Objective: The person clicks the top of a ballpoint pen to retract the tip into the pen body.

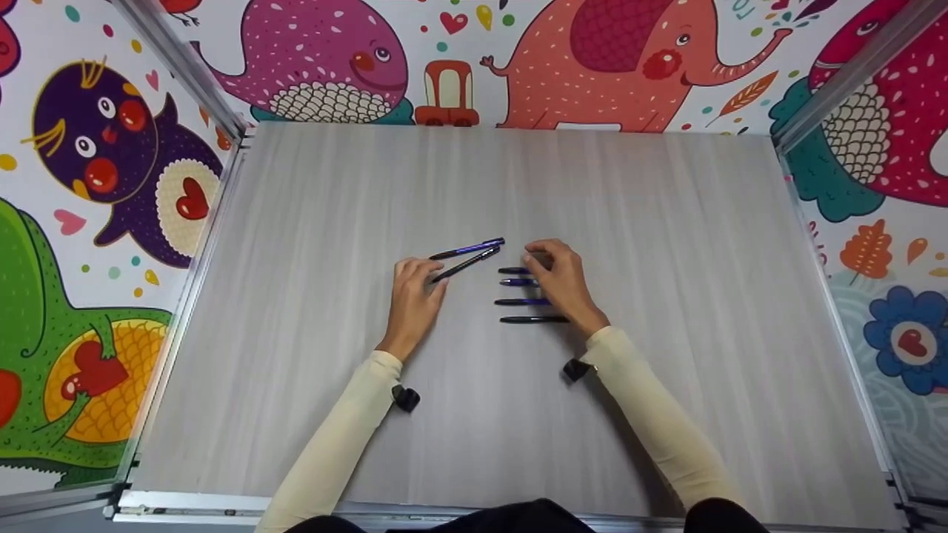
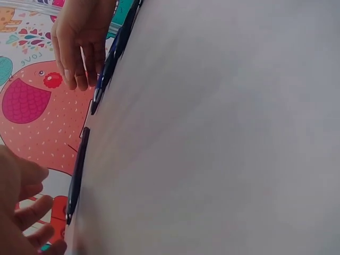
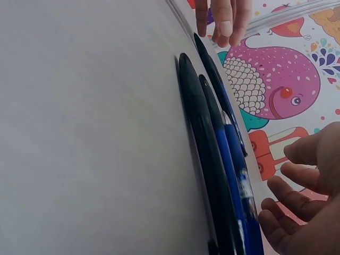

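I see the left hand (image 1: 413, 300) with fingers loosely bent, gripping nothing, just beside the left ends of 2 slim plastic pens, 1 blue-and-black (image 1: 467, 249) and 1 black (image 1: 466, 265); whether it touches them I cannot tell. The right hand (image 1: 566, 280) has relaxed fingers, holding nothing, and partly hides a row of 4 slim black and blue plastic pens (image 1: 521, 302). All 6 lie on a grey wood-grain tabletop (image 1: 333, 185), bordered by silver metal rails (image 1: 169, 333) and cartoon-printed panels (image 1: 459, 29).

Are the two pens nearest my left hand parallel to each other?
No, the blue pen and the black pen angle apart toward your left hand.
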`<state>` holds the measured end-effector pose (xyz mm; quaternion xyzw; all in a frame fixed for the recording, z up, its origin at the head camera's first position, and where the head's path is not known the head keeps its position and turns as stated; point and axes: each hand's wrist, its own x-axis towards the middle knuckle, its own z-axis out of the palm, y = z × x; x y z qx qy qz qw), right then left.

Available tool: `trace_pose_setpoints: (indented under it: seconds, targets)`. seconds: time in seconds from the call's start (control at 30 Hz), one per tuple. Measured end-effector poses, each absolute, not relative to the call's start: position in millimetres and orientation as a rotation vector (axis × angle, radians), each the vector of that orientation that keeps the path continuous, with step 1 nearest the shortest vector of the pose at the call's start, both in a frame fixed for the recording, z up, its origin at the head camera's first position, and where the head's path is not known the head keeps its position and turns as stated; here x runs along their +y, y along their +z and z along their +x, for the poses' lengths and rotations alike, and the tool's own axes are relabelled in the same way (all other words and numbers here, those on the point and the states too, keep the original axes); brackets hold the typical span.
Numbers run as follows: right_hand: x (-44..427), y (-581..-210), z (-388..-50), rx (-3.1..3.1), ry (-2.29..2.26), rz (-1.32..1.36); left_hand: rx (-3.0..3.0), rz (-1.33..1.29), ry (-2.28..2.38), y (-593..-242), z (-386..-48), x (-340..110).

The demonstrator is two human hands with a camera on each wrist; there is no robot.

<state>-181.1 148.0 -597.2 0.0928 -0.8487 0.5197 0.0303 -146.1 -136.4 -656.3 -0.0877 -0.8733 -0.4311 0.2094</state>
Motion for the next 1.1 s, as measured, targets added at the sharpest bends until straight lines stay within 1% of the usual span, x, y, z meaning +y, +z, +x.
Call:
trace_pose_setpoints:
  seconds: [0.13,0.33,0.57,1.1]
  targets:
    - [138.6,-599.9,-183.7,-2.61,1.614,0.266,-2.447,-0.227,-1.199,-654.5,-143.0,-141.3]
    - [125.8,-604.7,-187.5,-2.65,1.61,0.256,-2.465,-0.207,-1.259,-644.6,-138.8,-136.3]
    - [117.2,-607.7,-191.0,-2.74,1.492,0.256,-2.494,-0.25,-1.103,-625.0,-134.5,-126.9]
    - [108.1,-606.4,-195.3,-2.878,1.338,0.292,-2.663,-0.176,-0.902,-622.7,-142.2,-114.9]
